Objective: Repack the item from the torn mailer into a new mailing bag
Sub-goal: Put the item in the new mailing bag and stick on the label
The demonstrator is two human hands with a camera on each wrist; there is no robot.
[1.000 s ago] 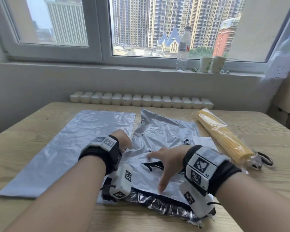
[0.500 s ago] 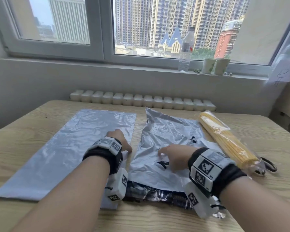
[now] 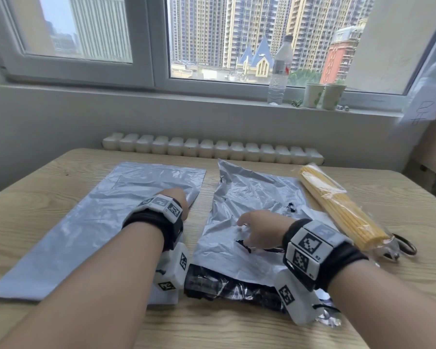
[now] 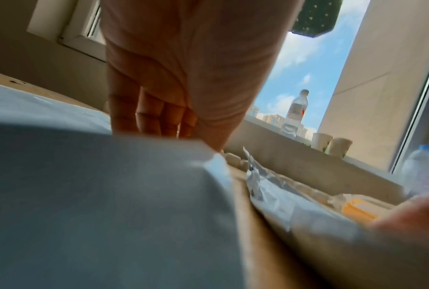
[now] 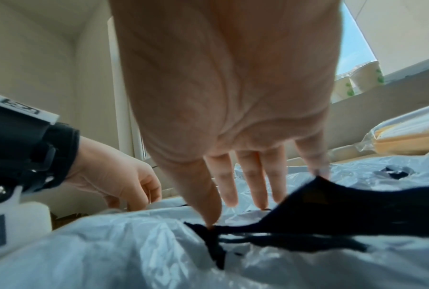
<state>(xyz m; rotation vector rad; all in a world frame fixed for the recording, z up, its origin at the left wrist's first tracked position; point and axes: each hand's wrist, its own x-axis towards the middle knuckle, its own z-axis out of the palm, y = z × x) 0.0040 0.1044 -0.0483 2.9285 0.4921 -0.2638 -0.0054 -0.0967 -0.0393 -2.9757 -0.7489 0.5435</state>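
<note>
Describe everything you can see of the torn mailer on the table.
The torn mailer is crinkled silvery-grey plastic film lying flat on the wooden table, between the new mailing bag and a spaghetti pack. Ragged tears expose its black lining, as does its near edge. The right hand rests straight fingers beside one tear.

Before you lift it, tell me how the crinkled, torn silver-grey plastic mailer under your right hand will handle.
The torn silver-grey plastic mailer looks thin and creased all over, so it will probably flop and sag. Its glossy film may slip under the right hand, whose fingers lie straight on it. The black-edged rips could well spread if pulled there.
</note>
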